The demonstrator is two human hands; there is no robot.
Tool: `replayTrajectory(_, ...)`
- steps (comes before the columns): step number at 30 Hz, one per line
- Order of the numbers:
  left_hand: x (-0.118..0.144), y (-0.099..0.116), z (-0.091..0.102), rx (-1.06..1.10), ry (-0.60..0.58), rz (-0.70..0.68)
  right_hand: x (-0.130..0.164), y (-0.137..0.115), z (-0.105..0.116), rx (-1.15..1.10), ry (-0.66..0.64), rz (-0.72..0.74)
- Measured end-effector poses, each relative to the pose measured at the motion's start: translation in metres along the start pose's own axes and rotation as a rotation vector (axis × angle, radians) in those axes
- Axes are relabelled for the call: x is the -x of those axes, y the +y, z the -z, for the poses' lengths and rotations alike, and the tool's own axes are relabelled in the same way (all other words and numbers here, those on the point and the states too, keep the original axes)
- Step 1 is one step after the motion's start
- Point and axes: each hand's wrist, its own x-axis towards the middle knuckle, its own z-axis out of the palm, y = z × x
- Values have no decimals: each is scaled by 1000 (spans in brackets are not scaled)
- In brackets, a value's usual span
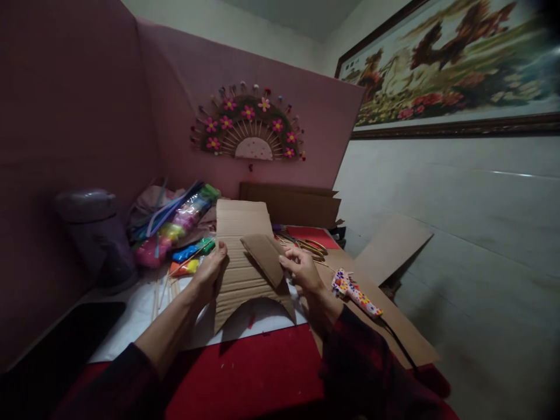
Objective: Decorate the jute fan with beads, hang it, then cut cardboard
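My left hand (pixel 211 269) is closed on the left edge of a brown cardboard sheet (pixel 234 256), thumb on its face. A curved notch is cut into the sheet's lower edge. In my right hand (pixel 305 271), a smaller folded cardboard piece (pixel 265 256) is pinched between thumb and fingers, tilted in front of the larger sheet. Whether the two pieces touch I cannot tell. Just right of my right hand lies a flower-patterned glue gun (pixel 356 293) with a dark cord. Scissors (pixel 312 248) with gold-coloured handles rest behind that hand.
Bags of coloured clay (pixel 175 230) and thin sticks (pixel 161 291) lie at the left, beside a lidded tumbler (pixel 98 239). Flat cardboard (pixel 394 332) covers the right side of the red table (pixel 249 379). A flower-decorated fan (pixel 254 125) hangs on the pink panel (pixel 324 116).
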Motion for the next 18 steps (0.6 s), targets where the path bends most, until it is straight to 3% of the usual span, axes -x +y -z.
replayTrajectory(6, -5, -1, 5, 12, -23, -39, 6, -10, 11, -124, 127, -34)
replayTrajectory(9, -5, -2, 5, -7, -30, -22, 13, -18, 10, -144, 44, -64)
replayTrajectory(13, -2, -7, 3, -8, -66, 32, 25, -20, 0, 125, -134, 39)
replayTrajectory(18, 5, -7, -4, 48, -110, 129, 29, -13, -5, 344, -65, 121)
